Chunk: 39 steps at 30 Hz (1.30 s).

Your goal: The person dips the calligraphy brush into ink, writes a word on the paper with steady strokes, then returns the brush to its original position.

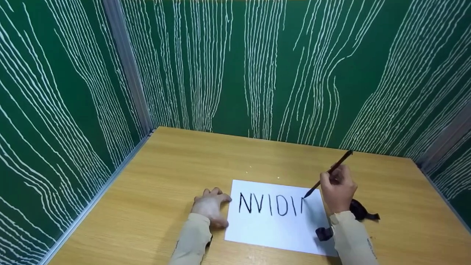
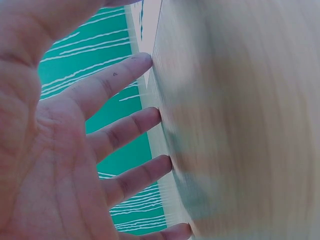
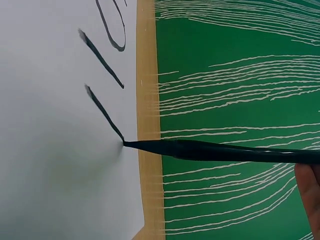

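Note:
A white sheet of paper point(image 1: 272, 232) lies on the table with black brush letters point(image 1: 282, 205) reading NVIDI, then one more slanted stroke. My right hand point(image 1: 337, 189) pinches a dark, slender brush point(image 1: 333, 169) above the sheet's right part. The brush point(image 3: 200, 150) tapers to a point that touches the paper at the upper end of the last stroke point(image 3: 104, 111). At the sheet's left edge, my left hand point(image 1: 209, 203) rests with its fingers spread. In the left wrist view its fingertips point(image 2: 152, 115) press on the tabletop, with the index fingertip at the paper's edge.
The wooden table point(image 1: 173, 162) runs back to green walls point(image 1: 235, 73) with white wavy lines. A black object point(image 1: 362, 211) shows beside the right wrist, and a small black piece point(image 1: 323, 233) by the right sleeve, over the paper. Tiny white specks dot the table behind the sheet.

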### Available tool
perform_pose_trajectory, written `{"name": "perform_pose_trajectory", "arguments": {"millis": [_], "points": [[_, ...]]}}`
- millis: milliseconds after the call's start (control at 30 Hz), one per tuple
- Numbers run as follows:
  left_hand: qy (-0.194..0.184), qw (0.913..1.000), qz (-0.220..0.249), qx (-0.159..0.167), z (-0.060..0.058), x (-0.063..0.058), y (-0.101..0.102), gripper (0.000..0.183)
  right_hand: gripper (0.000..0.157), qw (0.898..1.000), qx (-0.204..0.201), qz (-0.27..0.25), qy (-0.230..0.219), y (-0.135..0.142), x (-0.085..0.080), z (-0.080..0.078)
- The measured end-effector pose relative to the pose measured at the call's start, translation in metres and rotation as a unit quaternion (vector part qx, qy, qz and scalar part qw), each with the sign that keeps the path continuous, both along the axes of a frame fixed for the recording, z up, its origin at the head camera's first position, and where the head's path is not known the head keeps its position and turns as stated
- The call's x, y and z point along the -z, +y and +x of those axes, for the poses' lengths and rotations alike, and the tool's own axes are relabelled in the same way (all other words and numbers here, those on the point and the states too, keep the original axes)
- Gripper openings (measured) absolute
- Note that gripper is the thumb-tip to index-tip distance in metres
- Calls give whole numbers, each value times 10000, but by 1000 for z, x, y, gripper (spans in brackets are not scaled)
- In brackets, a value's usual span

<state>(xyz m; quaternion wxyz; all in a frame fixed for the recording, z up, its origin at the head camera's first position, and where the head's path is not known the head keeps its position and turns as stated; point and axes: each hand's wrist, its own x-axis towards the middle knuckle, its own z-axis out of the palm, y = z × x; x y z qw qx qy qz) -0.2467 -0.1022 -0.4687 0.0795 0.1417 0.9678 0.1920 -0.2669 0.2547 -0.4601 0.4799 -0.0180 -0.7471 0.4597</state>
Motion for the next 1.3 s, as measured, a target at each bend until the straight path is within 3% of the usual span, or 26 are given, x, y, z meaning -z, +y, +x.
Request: {"name": "perform_pose_trajectory", "arguments": {"millis": [267,733,1300], "points": [[35,10000,46,8,2,0,-1,77,11,9998,-111,159,-16,0,-4,2],[163,9997,89,128,2,0,-2,75,9,9983,-114,141,-551,6,-8,7],[103,9998,71,174,2,0,-2,77,5,9980,-226,110,-581,9,-18,14]]}}
